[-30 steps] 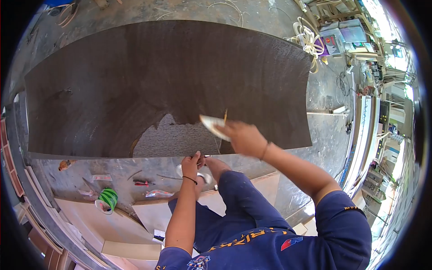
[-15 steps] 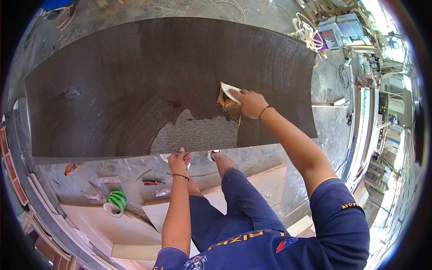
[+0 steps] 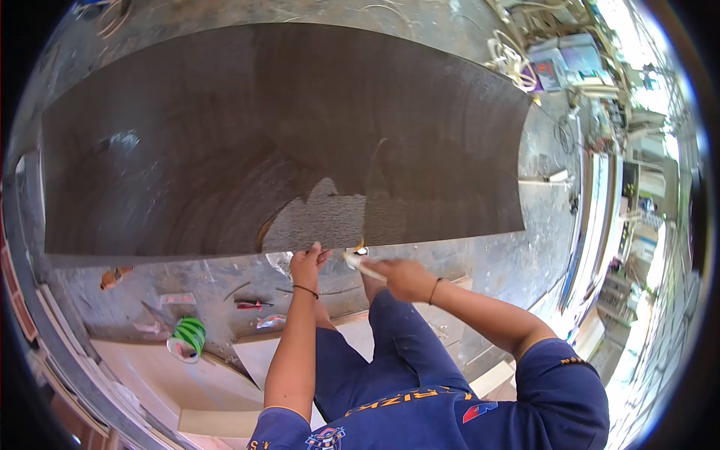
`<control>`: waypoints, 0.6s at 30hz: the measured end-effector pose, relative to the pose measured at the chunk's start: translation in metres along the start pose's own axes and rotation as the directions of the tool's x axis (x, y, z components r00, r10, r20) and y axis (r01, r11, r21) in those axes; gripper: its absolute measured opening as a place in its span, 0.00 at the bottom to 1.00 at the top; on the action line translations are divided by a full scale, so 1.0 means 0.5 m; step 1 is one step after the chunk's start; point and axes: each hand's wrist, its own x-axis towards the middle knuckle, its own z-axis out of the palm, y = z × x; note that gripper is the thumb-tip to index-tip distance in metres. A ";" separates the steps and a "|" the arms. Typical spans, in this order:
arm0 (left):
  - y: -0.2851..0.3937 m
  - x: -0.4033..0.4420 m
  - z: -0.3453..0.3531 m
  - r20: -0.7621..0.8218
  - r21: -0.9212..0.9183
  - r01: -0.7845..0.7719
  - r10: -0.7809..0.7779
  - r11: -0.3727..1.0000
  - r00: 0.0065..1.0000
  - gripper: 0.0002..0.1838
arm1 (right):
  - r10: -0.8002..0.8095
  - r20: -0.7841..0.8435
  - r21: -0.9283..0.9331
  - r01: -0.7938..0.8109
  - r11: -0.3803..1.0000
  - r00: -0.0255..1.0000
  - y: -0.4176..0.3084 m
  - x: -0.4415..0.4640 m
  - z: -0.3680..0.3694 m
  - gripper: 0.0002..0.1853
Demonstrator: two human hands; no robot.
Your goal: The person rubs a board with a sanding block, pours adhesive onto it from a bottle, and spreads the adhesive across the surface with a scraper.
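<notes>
A large dark brown panel [image 3: 300,97] spans the view, smeared with wet-looking adhesive around a paler grey rough patch [image 3: 322,217] by its near edge. My left hand [image 3: 309,261] is at that edge beside the patch, thumb on top and fingers partly hidden below, closed on the panel. Just off the near edge, my right hand [image 3: 409,280] grips a pale flat spreader [image 3: 366,268], seen nearly edge-on. A little amber adhesive [image 3: 360,243] clings to the panel's edge close to the spreader.
On the floor below lie a green-striped roll [image 3: 190,336], red-handled pliers [image 3: 253,304] and scraps. Pale boards [image 3: 150,367] stand at lower left. Coiled white strips [image 3: 511,64] and boxes [image 3: 570,56] sit beyond the panel's far right corner. My legs are under the near edge.
My right hand has drawn the spreader toward me, from the panel's middle to just past its near edge. The grey patch looks narrower on its right side. My left hand keeps its place.
</notes>
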 end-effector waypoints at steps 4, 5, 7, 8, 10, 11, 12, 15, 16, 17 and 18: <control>0.000 -0.008 0.012 -0.008 -0.039 -0.007 0.006 0.999 1.000 0.12 | -0.159 -0.494 -0.209 0.060 0.976 0.855 -0.060 0.118 -0.190 0.31; -0.007 -0.007 0.011 -0.001 -0.074 -0.014 0.014 0.997 1.000 0.12 | -0.139 -0.493 -0.239 0.020 0.971 0.859 -0.066 0.170 -0.220 0.32; -0.003 -0.016 0.017 -0.023 -0.079 -0.024 0.022 0.997 1.000 0.12 | -0.070 -0.530 -0.301 -0.110 0.947 0.845 -0.071 0.252 -0.184 0.30; 0.001 -0.019 0.022 -0.023 -0.071 -0.019 0.017 0.997 1.000 0.12 | 0.034 -0.468 -0.315 -0.202 0.927 0.883 -0.078 0.270 -0.149 0.31; 0.004 -0.017 0.017 -0.035 -0.047 0.004 -0.006 0.999 0.999 0.12 | -0.073 -0.450 -0.522 -0.197 0.830 0.890 -0.080 0.254 -0.027 0.31; -0.001 -0.010 0.013 -0.005 -0.065 -0.016 0.016 0.998 1.000 0.12 | -0.071 -0.449 -0.527 -0.200 0.826 0.890 -0.104 0.228 -0.038 0.31; -0.010 -0.004 0.015 0.026 -0.090 -0.032 0.035 0.995 0.999 0.12 | -0.033 -0.338 -0.392 -0.109 0.914 0.941 -0.121 0.192 -0.059 0.30; -0.020 0.001 0.013 0.017 -0.112 0.014 -0.012 0.994 1.000 0.13 | 0.081 -0.486 -0.089 -0.142 0.986 0.870 -0.042 0.162 -0.127 0.30; -0.019 -0.002 0.019 0.024 -0.123 0.015 -0.013 0.992 1.000 0.13 | 0.134 -0.566 0.007 -0.158 0.987 0.814 0.007 0.163 -0.164 0.30; -0.013 -0.008 0.023 0.001 -0.129 0.007 -0.006 0.992 1.000 0.12 | 0.189 -0.637 0.105 -0.159 0.982 0.747 0.054 0.168 -0.201 0.30; -0.007 -0.011 0.025 -0.025 -0.135 -0.007 0.003 0.991 1.000 0.11 | 0.326 -0.587 0.196 -0.260 0.945 0.741 0.101 0.179 -0.226 0.29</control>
